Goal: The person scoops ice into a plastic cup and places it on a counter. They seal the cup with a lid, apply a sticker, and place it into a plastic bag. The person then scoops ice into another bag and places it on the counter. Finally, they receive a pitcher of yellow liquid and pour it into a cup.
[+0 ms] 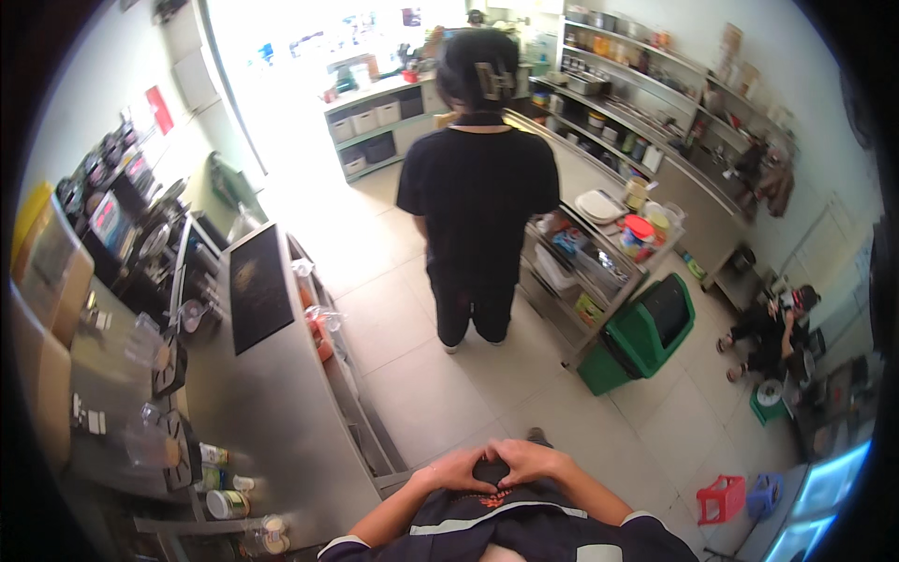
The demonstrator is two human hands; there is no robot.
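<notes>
In front of the dark apron [491,497] at my waist, my left hand [527,464] and my right hand [460,471] meet at their fingertips, curved around a gap. I see nothing held in either one. A person in black clothes [484,190] stands ahead with their back to me. To the left runs a stainless steel counter [274,421] with a black mat [260,288] on it and lidded jars [228,504] at its near end.
A green bin [639,337] stands by a metal cart [604,309] right of the person. Someone sits [772,330] at the far right. Red [721,499] and blue plastic stools [764,495] are at lower right. Shelves [618,98] line the back wall.
</notes>
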